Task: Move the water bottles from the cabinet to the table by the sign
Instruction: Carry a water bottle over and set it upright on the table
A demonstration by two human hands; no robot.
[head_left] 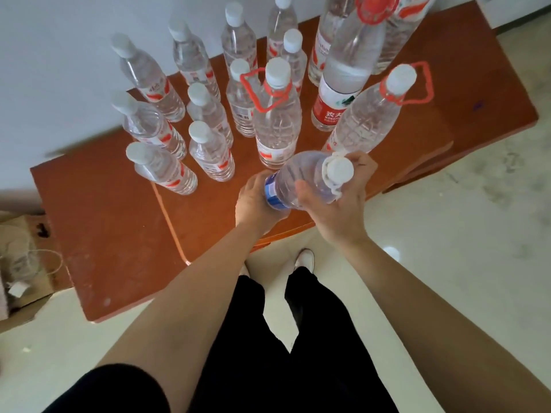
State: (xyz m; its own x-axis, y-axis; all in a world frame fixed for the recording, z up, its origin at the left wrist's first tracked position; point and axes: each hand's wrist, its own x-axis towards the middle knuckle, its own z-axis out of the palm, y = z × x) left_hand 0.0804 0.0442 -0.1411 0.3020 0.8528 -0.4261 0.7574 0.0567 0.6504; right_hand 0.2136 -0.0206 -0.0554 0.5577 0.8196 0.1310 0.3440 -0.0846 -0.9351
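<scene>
I hold a large clear water bottle (301, 180) with a blue label and a white cap over the front edge of the reddish-brown table (119, 234). My left hand (256, 204) cups its lower body at the label. My right hand (343, 198) grips its shoulder just below the cap. The bottle leans toward me. Behind it stand several clear water bottles with white caps, among them a big one with a red carry handle (277, 117) and another at the right (369, 114).
A tall bottle with a red label (337, 93) stands at the back right. A white wall runs behind the table. A cardboard box (21, 263) with cord sits on the floor at the left. Pale tiled floor (447, 248) lies to the right, with my shoes below.
</scene>
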